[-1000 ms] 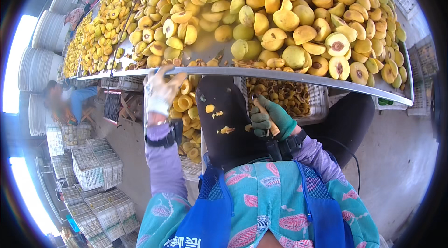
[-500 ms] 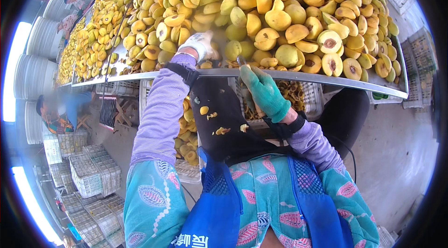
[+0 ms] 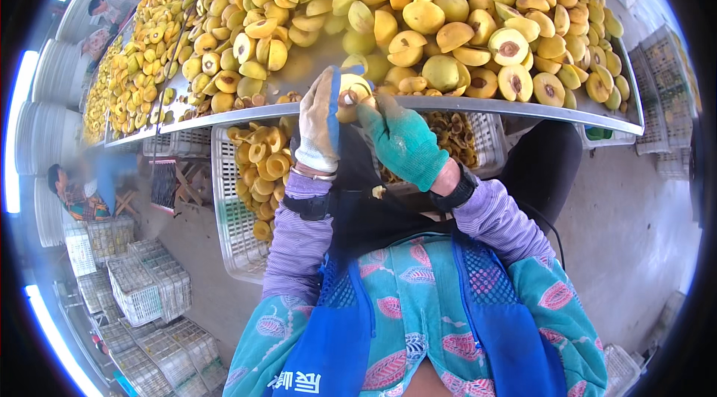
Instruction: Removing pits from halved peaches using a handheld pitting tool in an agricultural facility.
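Observation:
My left hand [image 3: 320,117], in a white and tan glove with blue edging, holds a halved yellow peach [image 3: 354,87] at the table's near edge, cut face toward me. My right hand [image 3: 407,144], in a green glove, is closed with its fingertips against that peach half. It grips a small metal-tipped hand tool, mostly hidden by the fingers; its tip seems to be at the fruit's pit hollow. Beyond both hands, a heap of peach halves [image 3: 448,12], some with brown pits showing, covers the metal table [image 3: 515,115].
Below the table's raised rim stand a white crate [image 3: 228,206] of hollowed peach halves [image 3: 261,165] and another crate [image 3: 489,139] of brown scraps. Stacked crates [image 3: 142,285] and seated people [image 3: 78,195] are at the left. A fruit scrap [image 3: 379,191] lies on my lap.
My left hand has come back from the heap toward me with a peach half. My right hand has shifted left and lower to meet it, and the view has shifted slightly.

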Tool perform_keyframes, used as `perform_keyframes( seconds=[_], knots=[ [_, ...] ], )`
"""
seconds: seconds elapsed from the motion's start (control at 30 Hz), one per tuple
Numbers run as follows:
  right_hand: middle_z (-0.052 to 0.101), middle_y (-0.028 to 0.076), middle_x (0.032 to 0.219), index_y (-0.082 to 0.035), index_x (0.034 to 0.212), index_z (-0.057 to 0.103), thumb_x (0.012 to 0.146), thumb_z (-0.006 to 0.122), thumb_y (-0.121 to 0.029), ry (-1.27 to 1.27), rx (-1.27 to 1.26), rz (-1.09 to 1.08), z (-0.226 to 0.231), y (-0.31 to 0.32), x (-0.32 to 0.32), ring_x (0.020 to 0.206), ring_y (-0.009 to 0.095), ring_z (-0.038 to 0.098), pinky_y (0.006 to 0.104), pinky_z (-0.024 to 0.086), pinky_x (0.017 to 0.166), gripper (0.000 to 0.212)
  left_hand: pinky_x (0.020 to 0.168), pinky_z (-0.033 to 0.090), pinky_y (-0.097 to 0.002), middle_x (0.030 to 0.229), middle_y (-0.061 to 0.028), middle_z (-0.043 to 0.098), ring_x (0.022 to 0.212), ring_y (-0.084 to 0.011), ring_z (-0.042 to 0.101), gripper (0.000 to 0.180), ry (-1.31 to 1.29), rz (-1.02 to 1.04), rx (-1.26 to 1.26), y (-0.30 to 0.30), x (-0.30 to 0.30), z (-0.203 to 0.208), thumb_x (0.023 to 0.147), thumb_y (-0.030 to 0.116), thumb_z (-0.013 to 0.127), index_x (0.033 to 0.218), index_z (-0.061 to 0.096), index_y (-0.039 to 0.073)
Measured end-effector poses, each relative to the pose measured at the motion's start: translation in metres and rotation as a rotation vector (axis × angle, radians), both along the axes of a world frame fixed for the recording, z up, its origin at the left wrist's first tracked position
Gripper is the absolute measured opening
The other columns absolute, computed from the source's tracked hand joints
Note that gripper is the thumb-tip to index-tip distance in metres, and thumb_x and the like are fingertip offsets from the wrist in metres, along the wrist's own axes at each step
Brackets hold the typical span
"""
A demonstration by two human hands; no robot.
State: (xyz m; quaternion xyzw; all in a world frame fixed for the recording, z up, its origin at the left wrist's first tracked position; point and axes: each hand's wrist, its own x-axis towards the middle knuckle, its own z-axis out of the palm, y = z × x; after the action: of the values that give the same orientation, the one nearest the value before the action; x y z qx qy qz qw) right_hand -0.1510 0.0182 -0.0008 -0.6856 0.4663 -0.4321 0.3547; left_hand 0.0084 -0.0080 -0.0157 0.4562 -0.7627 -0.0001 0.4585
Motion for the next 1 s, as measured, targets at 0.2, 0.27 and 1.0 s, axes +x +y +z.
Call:
perform_keyframes(
  seconds=[0.2, 0.27, 1.0],
  knots=[
    [0.058, 0.023, 0.065, 0.001, 0.088, 0.051, 0.093, 0.051, -0.028, 0.01, 0.011, 0.132, -0.013, -0.004, -0.002, 0.061, 0.042, 0.058, 0.0477, 0.043, 0.052, 0.03, 0.064, 0.048, -0.0253, 0.084, -0.0082, 0.063, 0.07, -0.0135, 0.059, 0.023, 0.922, -0.138, 0.625, 0.006, -0.025, 0.018, 0.089, 0.013, 0.056, 0.102, 0.06, -0.006],
    [0.06, 0.023, 0.071, 0.003, 0.094, 0.053, 0.094, 0.05, -0.026, -0.021, 0.099, 0.193, -0.013, -0.004, -0.002, 0.066, 0.041, 0.059, 0.0462, 0.044, 0.056, 0.029, 0.057, 0.042, -0.0218, 0.073, -0.0022, 0.059, 0.062, -0.0074, 0.052, 0.026, 0.791, -0.079, 0.542, -0.001, -0.033, 0.022, 0.091, 0.02, 0.056, 0.091, 0.062, -0.005],
    [0.038, -0.006, 0.055, -0.017, 0.095, 0.049, 0.099, 0.032, -0.048, -1.531, 1.428, 0.762, -0.015, 0.02, -0.029, 0.042, 0.008, 0.039, 0.025, 0.031, 0.042, 0.036, 0.07, 0.052, -0.0405, 0.089, -0.0169, 0.063, 0.079, -0.0315, 0.062, 0.036, 0.453, 0.198, 0.55, 0.056, 0.078, 0.029, 0.085, 0.024, 0.057, 0.112, 0.056, 0.001]
  ],
)
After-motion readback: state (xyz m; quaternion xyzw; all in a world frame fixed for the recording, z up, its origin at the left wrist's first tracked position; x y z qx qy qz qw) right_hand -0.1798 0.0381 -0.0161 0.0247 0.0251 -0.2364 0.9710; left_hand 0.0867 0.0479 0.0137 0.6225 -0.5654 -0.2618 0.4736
